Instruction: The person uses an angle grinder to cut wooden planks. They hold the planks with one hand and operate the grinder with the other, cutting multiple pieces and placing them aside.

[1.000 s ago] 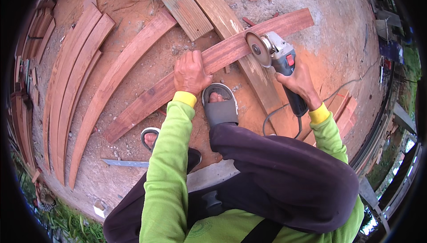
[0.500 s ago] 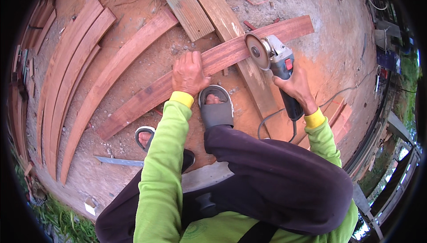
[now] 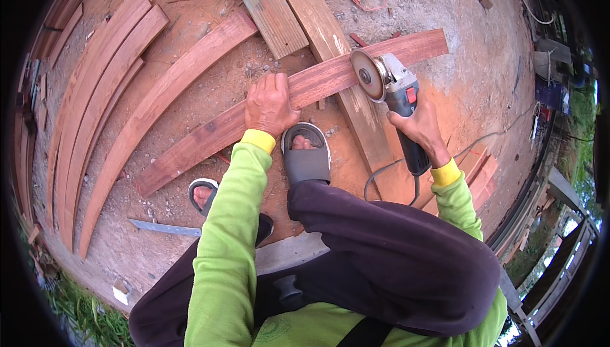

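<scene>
Across the middle lies a curved reddish wooden plank, its right part resting over a thick wooden beam. My left hand is closed around the plank near its middle, fingers over the far edge. In my right hand is a grey and black angle grinder with a red switch, gripped by its body. Its round disc stands at the near edge of the plank, over the beam; whether disc and wood touch I cannot tell. The grinder's cord loops below my right wrist.
Several curved planks lie at the left. Another ridged beam lies at the far middle. A metal strip is near my left foot. Stacked wood pieces sit right of my knee, and a red strap lies far off.
The view has shifted slightly. Both hands keep their holds, and the grinder's disc stays at nearly the same spot along the plank.
</scene>
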Motion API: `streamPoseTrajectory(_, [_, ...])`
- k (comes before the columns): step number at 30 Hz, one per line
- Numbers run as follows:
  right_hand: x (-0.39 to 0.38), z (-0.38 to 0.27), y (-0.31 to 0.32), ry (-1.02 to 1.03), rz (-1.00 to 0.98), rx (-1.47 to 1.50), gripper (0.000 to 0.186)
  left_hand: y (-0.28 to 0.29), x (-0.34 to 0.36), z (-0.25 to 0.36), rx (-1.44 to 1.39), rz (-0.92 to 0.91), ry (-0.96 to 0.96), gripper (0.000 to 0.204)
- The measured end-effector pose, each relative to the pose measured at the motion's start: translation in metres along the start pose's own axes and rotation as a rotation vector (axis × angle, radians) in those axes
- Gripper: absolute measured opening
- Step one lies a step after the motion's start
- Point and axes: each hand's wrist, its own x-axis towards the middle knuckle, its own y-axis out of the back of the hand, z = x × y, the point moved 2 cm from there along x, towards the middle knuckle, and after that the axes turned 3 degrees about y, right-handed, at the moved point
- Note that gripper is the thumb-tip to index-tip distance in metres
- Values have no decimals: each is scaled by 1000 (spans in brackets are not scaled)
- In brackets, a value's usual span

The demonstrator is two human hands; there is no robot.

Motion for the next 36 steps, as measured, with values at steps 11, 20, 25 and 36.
streamPoseTrajectory(11, [2,-5,0,6,5,39,54,1,0,0,-6,-2,-3,52])
streamPoseTrajectory(20, [2,-3,1,-35,-25,-17,57,1,0,1,0,-4,-8,54])
streamPoseTrajectory(25, [2,-5,0,-32,-30,-9,57,0,0,0,4,-4,-9,53])
streamPoseTrajectory(36, [1,-5,1,-37,-41,-25,56,0,0,0,12,-5,-10,53])
